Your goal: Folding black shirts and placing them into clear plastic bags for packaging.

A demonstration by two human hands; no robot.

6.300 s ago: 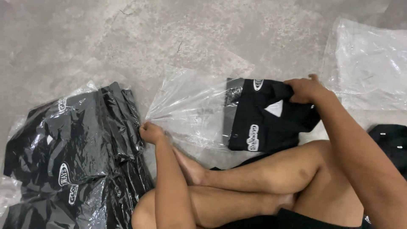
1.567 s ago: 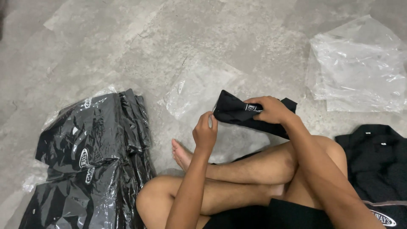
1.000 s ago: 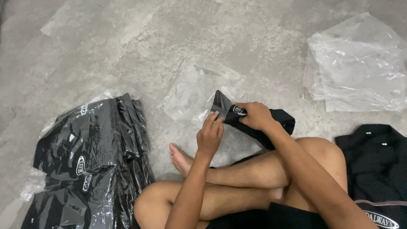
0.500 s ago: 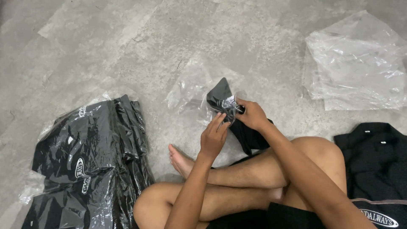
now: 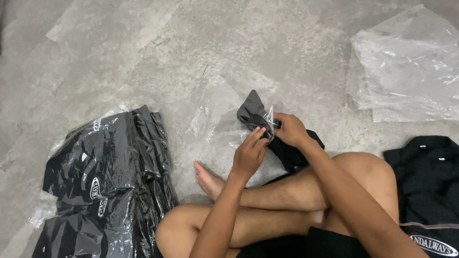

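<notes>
both hands pinch the black garment [image 5: 282, 143] at its upper end. right hand [image 5: 289, 130] grips it, left hand [image 5: 248, 155] just below-left. long axis slants toward the right knee; the clear bag [image 5: 215, 114] lies left.

A person sits cross-legged on a grey concrete floor [image 5: 143, 57]. Both hands meet on a folded black garment [image 5: 256, 114] at the mouth of a clear plastic bag [image 5: 215, 114]: the right hand [image 5: 290, 130] grips the garment, and the left hand [image 5: 248, 155] pinches the bag's edge. A stack of bagged black garments [image 5: 103, 181] lies to the left, empty bags [image 5: 406, 67] to the upper right, and unbagged black garments [image 5: 430, 177] to the right.
</notes>
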